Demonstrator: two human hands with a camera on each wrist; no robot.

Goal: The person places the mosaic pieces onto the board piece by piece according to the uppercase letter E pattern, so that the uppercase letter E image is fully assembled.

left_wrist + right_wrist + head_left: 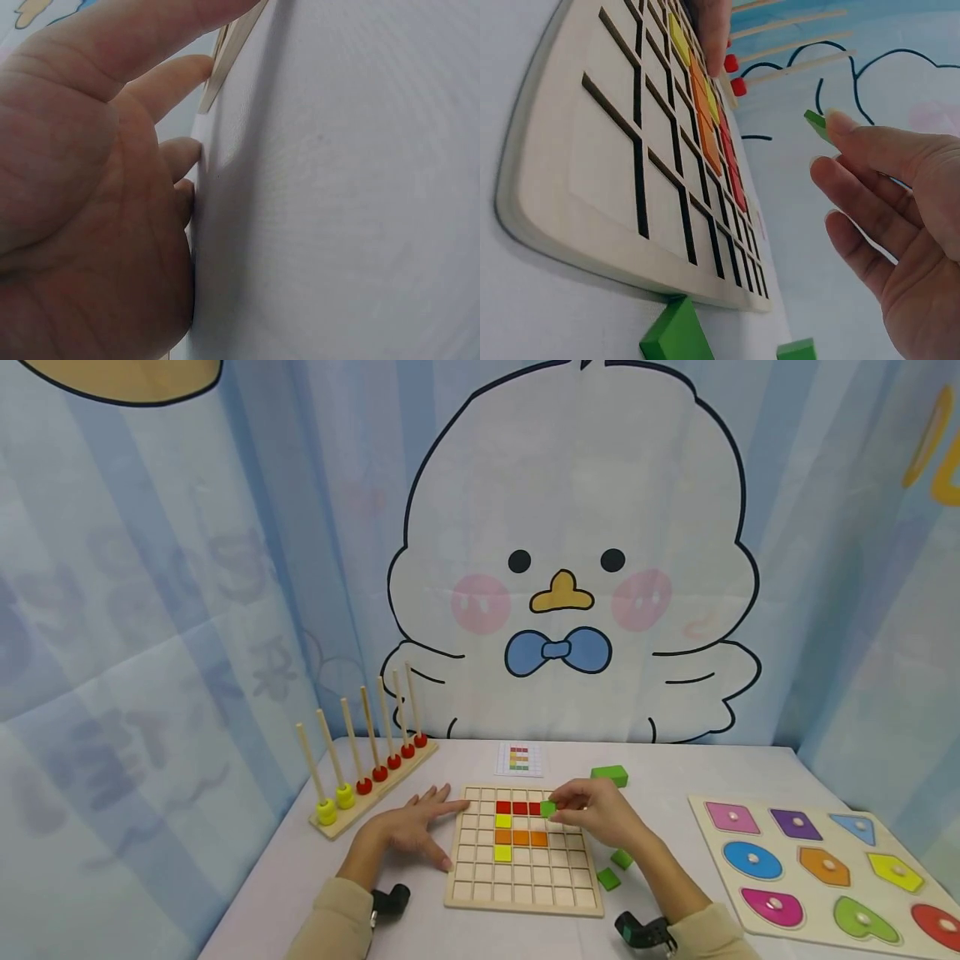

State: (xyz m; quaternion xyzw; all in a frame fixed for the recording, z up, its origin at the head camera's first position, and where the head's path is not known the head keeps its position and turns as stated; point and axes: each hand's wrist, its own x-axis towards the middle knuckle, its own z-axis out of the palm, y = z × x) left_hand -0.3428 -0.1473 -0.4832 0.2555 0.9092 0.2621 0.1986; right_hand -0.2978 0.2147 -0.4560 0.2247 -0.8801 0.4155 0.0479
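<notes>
A wooden grid board [525, 897] lies on the table with red tiles [517, 808] in one row, orange tiles [521, 838] lower down, and yellow tiles [502, 853] in the left column of that pattern. My right hand [600, 814] pinches a small green square tile [548, 809] between thumb and fingertips; in the right wrist view this green tile [817, 126] is held above the board, apart from it. With fingers spread, my left hand [408, 827] rests at the board's left side, index finger and thumb touching its edge. The left wrist view shows the palm [82, 195] close to the tabletop.
Loose green tiles [608, 879] lie right of the board, and a larger green block [610, 775] sits behind them. A pattern card [519, 760] lies beyond the board. A peg rack with beads [375, 785] stands left; a shape puzzle board [817, 893] lies right.
</notes>
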